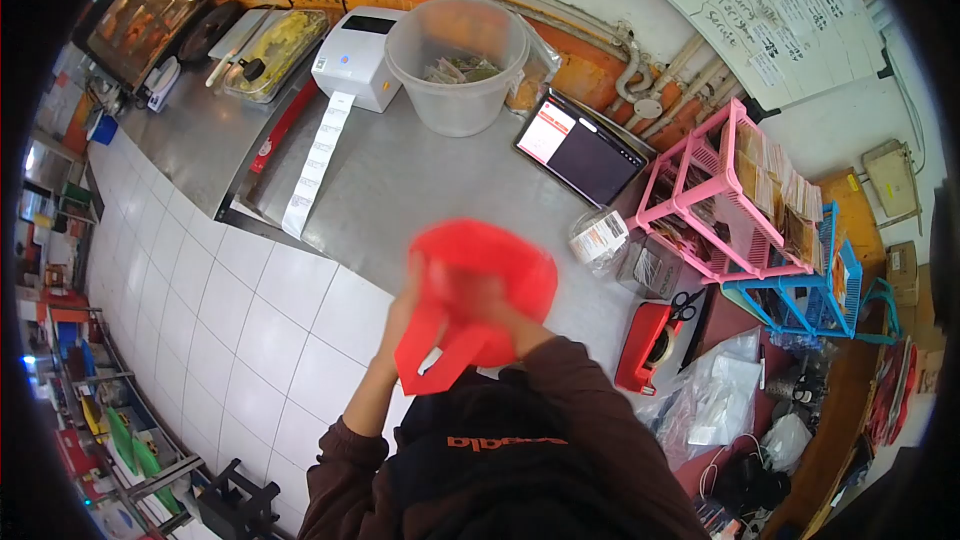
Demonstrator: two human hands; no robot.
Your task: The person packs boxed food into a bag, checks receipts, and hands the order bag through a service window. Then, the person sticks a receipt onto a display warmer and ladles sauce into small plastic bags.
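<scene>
A red cloth-like carrier bag (522,262) is held in front of my body, over the front edge of the metal table. One handle with a slot hangs down toward my chest. My left hand (408,298) grips the bag's left side, its fingers partly behind the red material. My right hand (492,306) reaches into the bag's mouth from the right. Motion blur and the red fabric hide its fingers.
On the steel table (400,180) stand a label printer (362,60) with a long label strip, a translucent bucket (455,90), and a tablet (580,148). To the right are pink racks (700,185), a red tape dispenser (645,345), and scissors (684,306).
</scene>
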